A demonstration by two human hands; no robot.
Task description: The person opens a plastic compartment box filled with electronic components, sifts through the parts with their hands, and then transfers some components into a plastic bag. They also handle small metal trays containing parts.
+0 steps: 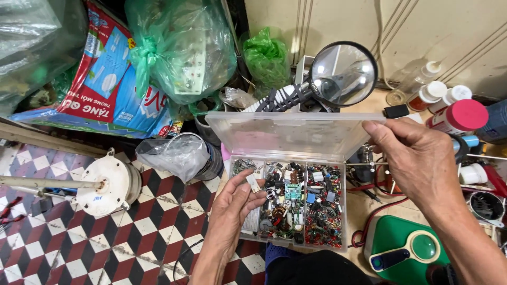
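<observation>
My left hand [236, 203] rests at the left end of a clear plastic compartment box [291, 240] and pinches a small white rectangular component [254, 182] between thumb and fingers. The box holds several compartments packed with small electronic parts [303, 203], among them a little green circuit board [293, 191]. Its clear lid [290, 134] stands open behind. My right hand [417, 158] hovers to the right of the lid with fingers curled; I cannot tell whether it holds anything.
A round magnifier [343, 73] on a dark arm stands behind the box. Green plastic bags [179, 47] and a printed sack [105, 79] are piled at the back left. A white fan motor [108, 183] lies on the checkered floor. Bottles [457, 113] crowd the right; a green case [406, 253] sits below.
</observation>
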